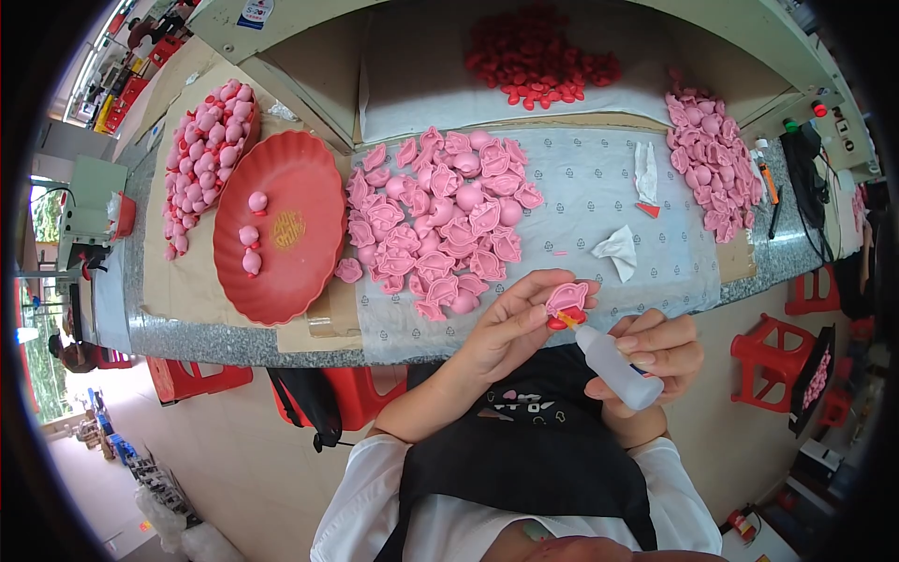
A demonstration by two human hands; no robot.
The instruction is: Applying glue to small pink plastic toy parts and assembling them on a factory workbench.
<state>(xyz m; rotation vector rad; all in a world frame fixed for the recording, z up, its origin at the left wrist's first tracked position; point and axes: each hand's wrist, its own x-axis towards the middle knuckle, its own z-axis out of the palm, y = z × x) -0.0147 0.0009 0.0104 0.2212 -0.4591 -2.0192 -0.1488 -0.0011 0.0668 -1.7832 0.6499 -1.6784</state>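
Note:
My left hand point(506, 330) is closed on a small pink molded piece point(567, 298) with a hollow, ruffled shape. A glossy red part point(558, 324) sits just below it at my fingertips; whether the two are joined I cannot tell. In my right hand point(667, 348) is a translucent white squeeze bottle point(613, 367), tilted so that its narrow orange tip point(569, 318) meets the red part. Beyond my hands, a heap of similar pink pieces point(440, 220) lies on the printed white sheet point(571, 206), some hollow side up and others rounded side up.
On the left, a red scalloped tray point(323, 244) holds a few round pink-and-red pieces, beside a pile of more point(208, 145). Red parts point(534, 56) lie inside the cabinet. More pink pieces point(707, 159), crumpled tissue point(618, 251) and an orange pen-like tool point(768, 178) are on the right.

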